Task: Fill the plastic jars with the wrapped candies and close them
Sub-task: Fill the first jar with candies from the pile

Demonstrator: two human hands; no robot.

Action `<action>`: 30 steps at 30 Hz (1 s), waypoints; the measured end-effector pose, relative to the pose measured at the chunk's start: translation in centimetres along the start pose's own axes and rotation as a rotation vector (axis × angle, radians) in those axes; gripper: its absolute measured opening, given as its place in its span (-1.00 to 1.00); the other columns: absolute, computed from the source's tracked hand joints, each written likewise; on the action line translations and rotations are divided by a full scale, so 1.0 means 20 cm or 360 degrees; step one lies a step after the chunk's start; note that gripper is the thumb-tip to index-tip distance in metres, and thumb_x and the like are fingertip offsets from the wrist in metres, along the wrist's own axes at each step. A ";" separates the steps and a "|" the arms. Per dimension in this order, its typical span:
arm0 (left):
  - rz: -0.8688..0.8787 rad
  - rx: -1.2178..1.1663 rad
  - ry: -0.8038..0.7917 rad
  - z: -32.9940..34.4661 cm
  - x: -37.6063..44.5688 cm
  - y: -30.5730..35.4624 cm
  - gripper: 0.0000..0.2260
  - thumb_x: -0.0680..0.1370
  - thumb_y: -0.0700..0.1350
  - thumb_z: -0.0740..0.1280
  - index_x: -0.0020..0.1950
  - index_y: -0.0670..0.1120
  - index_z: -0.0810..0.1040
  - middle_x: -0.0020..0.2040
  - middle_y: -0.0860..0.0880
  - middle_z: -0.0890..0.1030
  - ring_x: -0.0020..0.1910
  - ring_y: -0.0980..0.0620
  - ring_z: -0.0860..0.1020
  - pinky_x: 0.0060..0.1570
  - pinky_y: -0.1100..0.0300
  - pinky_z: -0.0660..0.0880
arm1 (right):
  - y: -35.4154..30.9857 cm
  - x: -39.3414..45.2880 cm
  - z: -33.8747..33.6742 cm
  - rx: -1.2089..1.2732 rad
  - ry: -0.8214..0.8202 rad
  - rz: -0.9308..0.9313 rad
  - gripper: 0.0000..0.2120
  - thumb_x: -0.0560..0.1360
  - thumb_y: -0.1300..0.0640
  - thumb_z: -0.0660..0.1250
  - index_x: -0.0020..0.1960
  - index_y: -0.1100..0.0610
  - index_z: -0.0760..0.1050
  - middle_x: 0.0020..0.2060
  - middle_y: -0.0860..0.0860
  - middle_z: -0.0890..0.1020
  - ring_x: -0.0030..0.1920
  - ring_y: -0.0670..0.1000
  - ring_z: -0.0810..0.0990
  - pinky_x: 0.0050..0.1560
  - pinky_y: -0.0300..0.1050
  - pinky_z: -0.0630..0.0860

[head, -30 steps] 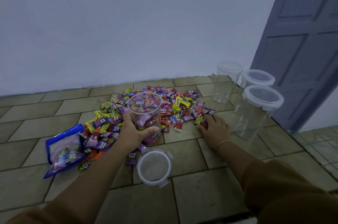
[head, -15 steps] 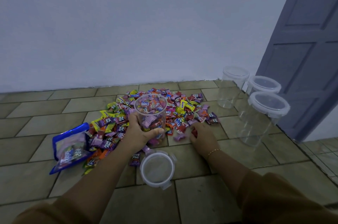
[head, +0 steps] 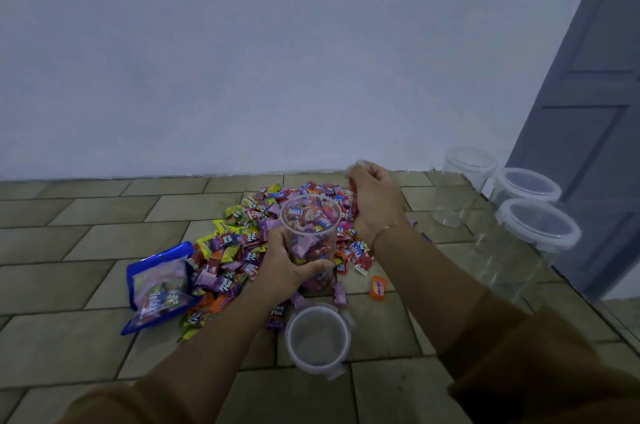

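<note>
- The left hand (head: 289,262) has its grip clamped round the lower half of a clear, cylindrical plastic jar (head: 310,233), thumb across the near side; the jar stands upright on the tiled floor (head: 69,281), open at the top and mostly full of wrapped candies.
- The right hand (head: 375,202) is raised just right of the jar's rim, fingers curled into a closed grip on a handful of red-wrapped candies (head: 351,186), which show at the hand's left edge.
- Behind the left grip and to both sides of it lies a loose heap of multicoloured wrapped candies (head: 239,243) on the floor, touching the jar's base.
- Left of that grip, at the heap's edge, lies a blue-bordered plastic candy bag (head: 157,285), flat and partly full.
- Nearer the person than the left grip rests a clear round plastic lid (head: 317,337) with side clips, lying flat on the floor.
- One orange-wrapped candy (head: 378,288) lies alone below the right wrist, apart from the heap.
- Well right of the right grip stand three clear empty plastic jars (head: 538,240) with their lids on, in front of a grey panelled door (head: 588,112).
</note>
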State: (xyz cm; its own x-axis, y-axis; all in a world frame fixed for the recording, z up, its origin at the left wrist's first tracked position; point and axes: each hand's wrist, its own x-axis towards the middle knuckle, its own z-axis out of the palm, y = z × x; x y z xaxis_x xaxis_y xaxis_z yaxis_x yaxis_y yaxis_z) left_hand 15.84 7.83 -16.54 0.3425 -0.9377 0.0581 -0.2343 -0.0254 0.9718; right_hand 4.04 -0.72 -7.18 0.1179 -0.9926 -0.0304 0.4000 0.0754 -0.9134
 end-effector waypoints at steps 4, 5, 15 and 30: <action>0.0014 -0.0028 -0.0031 -0.01 0.00 0.00 -0.38 0.32 -0.18 0.55 0.16 -0.03 0.19 0.07 0.16 0.40 -0.01 0.29 0.43 -0.18 0.47 0.46 | 0.01 -0.01 0.11 0.0081 0.0025 -0.0027 -0.83 0.48 0.29 0.30 -0.11 0.03 0.43 -0.29 0.00 0.42 -0.34 -0.07 0.34 -0.31 -0.20 0.34; 0.0015 -0.0035 -0.0035 -0.01 0.00 -0.01 -0.38 0.32 -0.17 0.56 0.16 -0.03 0.20 0.08 0.16 0.40 0.01 0.28 0.43 -0.17 0.47 0.46 | 0.02 -0.01 0.12 0.0073 0.0042 -0.0031 -0.83 0.48 0.28 0.30 -0.11 0.02 0.43 -0.27 -0.01 0.43 -0.32 -0.06 0.36 -0.29 -0.20 0.36; 0.0069 -0.0039 -0.0071 -0.02 0.01 -0.03 -0.36 0.33 -0.19 0.55 0.20 -0.05 0.20 0.12 0.13 0.41 0.04 0.28 0.44 -0.11 0.50 0.46 | 0.11 -0.10 0.09 -0.0668 -0.0174 -0.0489 -0.88 0.51 0.27 0.26 0.00 0.10 0.43 -0.31 -0.03 0.44 -0.37 -0.11 0.39 -0.46 -0.41 0.38; 0.0101 -0.0030 -0.0019 -0.01 0.01 -0.05 -0.45 0.33 -0.23 0.54 0.10 -0.11 0.22 0.00 0.05 0.45 -0.04 0.19 0.49 -0.20 0.49 0.45 | 0.21 -0.13 -0.01 -0.1251 -0.0497 -0.0866 -0.64 0.46 0.09 0.38 0.23 0.12 0.47 0.08 -0.04 0.49 0.19 0.01 0.43 0.20 -0.13 0.39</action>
State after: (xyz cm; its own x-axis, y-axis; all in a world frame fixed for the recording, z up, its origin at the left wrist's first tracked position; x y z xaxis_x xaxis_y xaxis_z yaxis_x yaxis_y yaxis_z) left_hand 16.26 7.73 -17.39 0.3166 -0.9413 0.1171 -0.2379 0.0407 0.9704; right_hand 5.17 2.18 -11.09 0.3759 -0.7951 0.4759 -0.2296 -0.5775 -0.7834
